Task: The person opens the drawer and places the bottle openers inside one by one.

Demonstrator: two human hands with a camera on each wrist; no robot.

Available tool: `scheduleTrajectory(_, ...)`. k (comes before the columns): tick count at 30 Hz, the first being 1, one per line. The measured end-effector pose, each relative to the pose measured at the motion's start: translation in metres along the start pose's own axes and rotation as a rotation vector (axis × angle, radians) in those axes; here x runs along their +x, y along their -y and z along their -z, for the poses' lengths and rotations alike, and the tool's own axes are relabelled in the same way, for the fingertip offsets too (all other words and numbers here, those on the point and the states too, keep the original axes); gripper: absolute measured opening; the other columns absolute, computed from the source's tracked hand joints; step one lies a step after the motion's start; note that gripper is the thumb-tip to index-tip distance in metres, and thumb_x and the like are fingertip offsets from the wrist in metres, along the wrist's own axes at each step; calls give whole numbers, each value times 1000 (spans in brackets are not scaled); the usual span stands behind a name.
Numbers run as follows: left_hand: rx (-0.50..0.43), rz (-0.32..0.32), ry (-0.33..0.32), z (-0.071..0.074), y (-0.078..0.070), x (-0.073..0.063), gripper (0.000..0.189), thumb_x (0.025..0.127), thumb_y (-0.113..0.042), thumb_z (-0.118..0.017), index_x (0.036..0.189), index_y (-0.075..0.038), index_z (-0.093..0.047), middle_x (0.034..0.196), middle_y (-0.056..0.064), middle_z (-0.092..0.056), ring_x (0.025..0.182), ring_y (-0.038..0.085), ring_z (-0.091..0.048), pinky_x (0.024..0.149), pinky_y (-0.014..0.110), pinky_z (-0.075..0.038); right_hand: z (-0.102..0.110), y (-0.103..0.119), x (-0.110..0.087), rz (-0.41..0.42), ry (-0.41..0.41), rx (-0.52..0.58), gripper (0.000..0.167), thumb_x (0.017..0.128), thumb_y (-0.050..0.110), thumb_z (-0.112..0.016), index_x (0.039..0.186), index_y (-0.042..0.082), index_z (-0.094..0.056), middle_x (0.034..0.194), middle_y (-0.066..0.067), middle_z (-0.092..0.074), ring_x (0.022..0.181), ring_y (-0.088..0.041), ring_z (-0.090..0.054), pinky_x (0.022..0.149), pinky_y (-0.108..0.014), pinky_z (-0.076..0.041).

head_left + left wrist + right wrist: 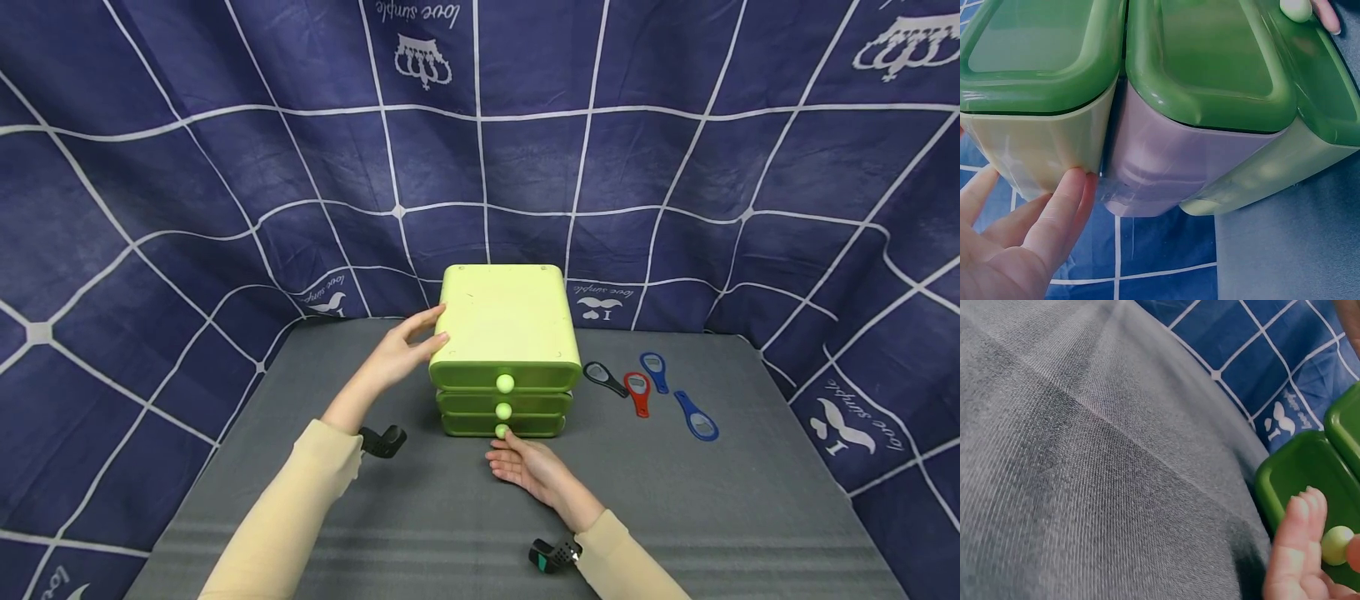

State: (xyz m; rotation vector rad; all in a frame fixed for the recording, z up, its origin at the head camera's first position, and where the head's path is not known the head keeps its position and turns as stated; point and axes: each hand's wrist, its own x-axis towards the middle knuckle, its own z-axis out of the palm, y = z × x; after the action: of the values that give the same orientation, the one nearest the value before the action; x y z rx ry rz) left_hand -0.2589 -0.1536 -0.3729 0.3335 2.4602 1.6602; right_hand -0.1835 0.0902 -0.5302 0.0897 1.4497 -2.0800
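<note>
- Dark blue cloth (525, 158) with white grid lines hangs around the bench (420, 525) at the back and both sides, printed with white crowns, moustaches and lettering.
- Plain grey covers the bench, with faint paler bands across its near part.
- Near the back cloth, at mid-bench, stands a green drawer box (502, 312) with a pale top and three stacked drawers, each with a round knob.
- The person's left grip (401, 350) has its fingers spread apart, their tips touching the left side of the drawer box near its top.
- The person's right grip (540, 473) is in front of the drawer box, thumb and fingers pinching the bottom knob (501, 430), with the other fingers extended just below it.
- So the drawer box lies between the two, beside the left grip and beyond the right grip.
- To its right lie four bottle openers: a black one (603, 377) nearest the box, a red one (637, 393), and two blue ones (697, 423) farther right.
</note>
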Motion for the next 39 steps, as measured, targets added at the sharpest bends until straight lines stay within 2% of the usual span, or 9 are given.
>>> scheduleTrajectory(4,2,5,-1,0,1,1,60,99,-31,-62,153,-23,-37,153,13,-41,138,29,-45,98,44,-53,-2,-1,4,28,-68,31,49,108,30,-39,132,-13,-43,90,2,-68,84,-7,-67,81,-22,-57)
scheduleTrajectory(9,2,4,-2,0,1,1,60,99,-31,-61,153,-24,-37,154,13,-40,138,29,-44,100,46,-52,-3,-1,6,31,-107,53,38,108,27,-41,122,-7,-49,88,1,-67,82,-6,-65,79,-21,-57)
scheduleTrajectory(17,3,-2,1,0,0,-1,61,99,-31,-61,154,-22,-36,155,15,-39,140,30,-42,101,46,-51,-3,-5,7,34,-112,68,39,107,27,-45,127,-6,-48,87,2,-67,80,-6,-65,77,-20,-57)
scheduleTrajectory(23,4,1,-5,1,0,0,60,99,-31,-62,153,-23,-38,154,14,-40,142,29,-40,101,46,-51,-3,-6,5,43,-102,49,47,106,30,-47,132,-9,-46,88,2,-67,80,-5,-64,78,-20,-57)
scheduleTrajectory(32,11,-14,-2,1,1,0,61,99,-30,-61,154,-21,-37,154,15,-40,139,31,-44,100,45,-52,-3,-6,4,37,-89,50,48,106,31,-46,133,-8,-45,88,3,-67,80,-5,-64,79,-20,-57)
scheduleTrajectory(36,11,-15,1,2,1,0,61,99,-30,-61,154,-21,-36,154,16,-40,140,31,-43,101,45,-52,-4,-6,1,47,-124,-2,52,105,33,-49,134,-10,-44,85,3,-68,78,-5,-66,78,-21,-58)
scheduleTrajectory(39,7,-7,0,1,1,0,60,99,-31,-62,153,-22,-37,154,14,-40,141,29,-41,102,45,-51,-6,-4,-3,85,-187,-110,54,103,34,-52,130,-12,-47,83,2,-68,74,-6,-66,75,-23,-59)
